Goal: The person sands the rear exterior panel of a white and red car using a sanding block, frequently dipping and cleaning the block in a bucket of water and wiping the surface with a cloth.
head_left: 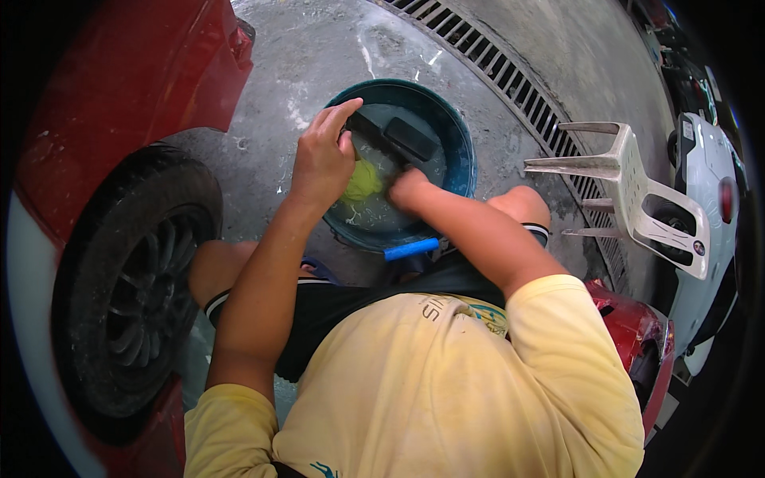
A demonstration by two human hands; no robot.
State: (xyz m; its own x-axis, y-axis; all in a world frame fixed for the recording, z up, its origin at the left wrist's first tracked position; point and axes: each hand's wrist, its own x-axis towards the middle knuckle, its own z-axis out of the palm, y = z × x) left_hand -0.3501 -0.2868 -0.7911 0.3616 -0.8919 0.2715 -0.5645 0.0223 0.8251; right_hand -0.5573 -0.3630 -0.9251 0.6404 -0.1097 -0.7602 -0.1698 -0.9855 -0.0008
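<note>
A round dark teal bucket (462,131) with cloudy water stands on the floor between my knees. My left hand (323,155) reaches over its left rim, with fingers and thumb closed round the upper end of a long dark block (374,135). My right hand (409,191) is curled low inside the bucket by the block's lower end; its fingers are blurred and partly hidden, so what they hold is unclear. A yellow-green cloth or sponge (364,182) lies in the water between my hands. Beyond the long block sits a shorter black block (411,139).
A red car body (135,88) with a dark wheel (143,287) is close on my left. A metal drain grate (510,80) curves across the concrete floor. On the right a white plastic chair (637,179) lies tipped near a white car (709,159). The bucket has a blue handle grip (411,249).
</note>
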